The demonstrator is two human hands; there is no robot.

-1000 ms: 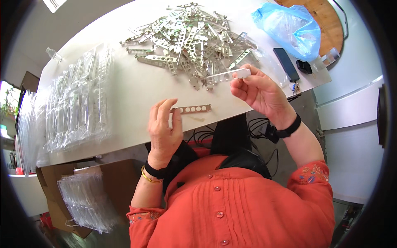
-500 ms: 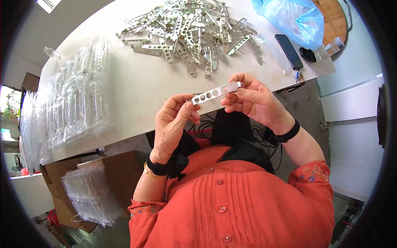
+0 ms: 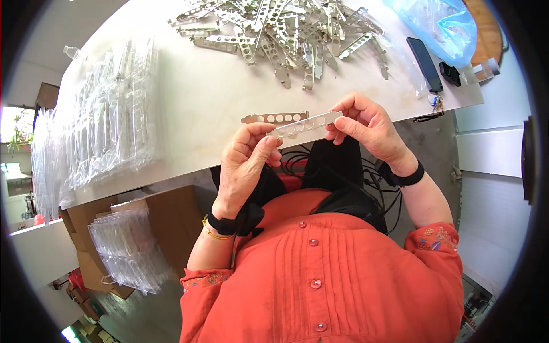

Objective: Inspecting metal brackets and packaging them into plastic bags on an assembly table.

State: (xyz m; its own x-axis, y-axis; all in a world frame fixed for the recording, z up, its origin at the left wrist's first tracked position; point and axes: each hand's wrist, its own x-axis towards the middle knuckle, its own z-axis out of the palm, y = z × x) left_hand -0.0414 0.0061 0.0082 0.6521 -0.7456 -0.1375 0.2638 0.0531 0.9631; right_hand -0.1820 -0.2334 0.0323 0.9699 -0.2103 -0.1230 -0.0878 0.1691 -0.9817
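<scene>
A slim pale metal bracket point(image 3: 306, 124) with a row of round holes is held across the front edge of the table, its right end a little higher. My left hand point(image 3: 246, 160) pinches its left end between thumb and fingers. My right hand point(image 3: 369, 128) pinches the other end, fingers curled behind. Just beyond my left fingers, a second, darker bracket point(image 3: 274, 118) with similar holes appears to lie on the tabletop. Farther back is a loose heap of metal brackets point(image 3: 286, 34), many with the same round holes.
Clear plastic packs point(image 3: 108, 114) cover the table's left side. At the right are a phone point(image 3: 424, 63), a black object point(image 3: 450, 73), keys point(image 3: 436, 102) and a blue plastic bag point(image 3: 440, 28). More clear packs point(image 3: 128, 246) sit by a cardboard box point(image 3: 171, 228) below the table.
The view has shifted, so the heap sits higher and farther right. The held bracket has turned slightly between my hands. A second bracket now shows on the table beyond my left fingers.
</scene>
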